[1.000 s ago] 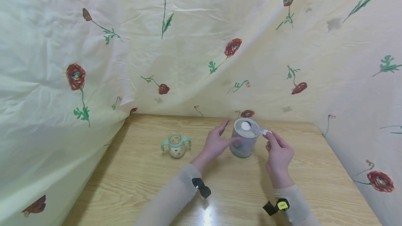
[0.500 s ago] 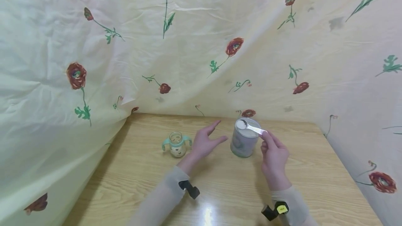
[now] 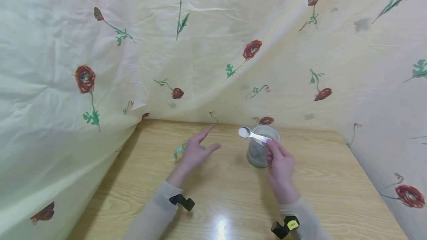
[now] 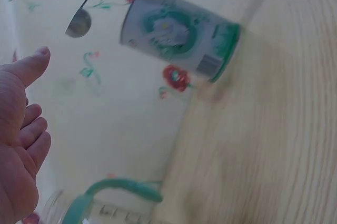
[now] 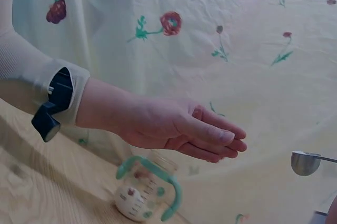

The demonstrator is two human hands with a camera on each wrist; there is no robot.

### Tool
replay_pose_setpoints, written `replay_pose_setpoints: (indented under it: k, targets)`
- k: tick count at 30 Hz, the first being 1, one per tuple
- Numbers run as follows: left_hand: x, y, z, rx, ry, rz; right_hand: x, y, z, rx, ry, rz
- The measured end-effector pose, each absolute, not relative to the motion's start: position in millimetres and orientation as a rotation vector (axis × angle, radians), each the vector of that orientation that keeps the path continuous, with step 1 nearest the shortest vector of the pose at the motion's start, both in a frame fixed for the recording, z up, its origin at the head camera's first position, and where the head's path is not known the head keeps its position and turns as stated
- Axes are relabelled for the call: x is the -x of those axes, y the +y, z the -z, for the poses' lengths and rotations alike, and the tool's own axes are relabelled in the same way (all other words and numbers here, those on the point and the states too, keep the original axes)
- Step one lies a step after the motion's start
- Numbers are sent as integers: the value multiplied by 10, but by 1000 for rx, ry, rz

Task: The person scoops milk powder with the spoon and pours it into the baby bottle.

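My right hand pinches the handle of a metal measuring spoon, whose round bowl holds white powder. The spoon is level and reaches left past the rim of an open, pale cylindrical can with a green base. In the left wrist view the deep spoon bowl hangs in the air beside the printed can. My left hand, thumb and fingers spread apart, holds nothing. It overlaps a clear baby bottle with turquoise handles; the right wrist view shows the bottle below that hand.
The can and bottle stand on a light wooden table. Behind it hangs a cream cloth printed with red flowers, which also runs down both sides. Each sleeve carries a black wrist camera.
My right hand has carried the powder-filled spoon from above the can's mouth leftward past its rim. My left hand has let go of the can and moved left to the bottle.
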State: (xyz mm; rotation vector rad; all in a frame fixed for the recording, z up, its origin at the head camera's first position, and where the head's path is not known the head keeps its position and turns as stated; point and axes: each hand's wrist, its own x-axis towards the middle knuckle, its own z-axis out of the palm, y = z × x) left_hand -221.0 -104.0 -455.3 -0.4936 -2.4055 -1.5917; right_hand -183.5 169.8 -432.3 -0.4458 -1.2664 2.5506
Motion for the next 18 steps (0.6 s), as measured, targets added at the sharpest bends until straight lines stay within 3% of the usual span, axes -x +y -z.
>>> replay_pose_setpoints:
  k: [18]
  targets:
    - [2121, -1901, 4715, 364, -2327, 1648, 1911, 1111, 4380, 306, -1376, -2626]
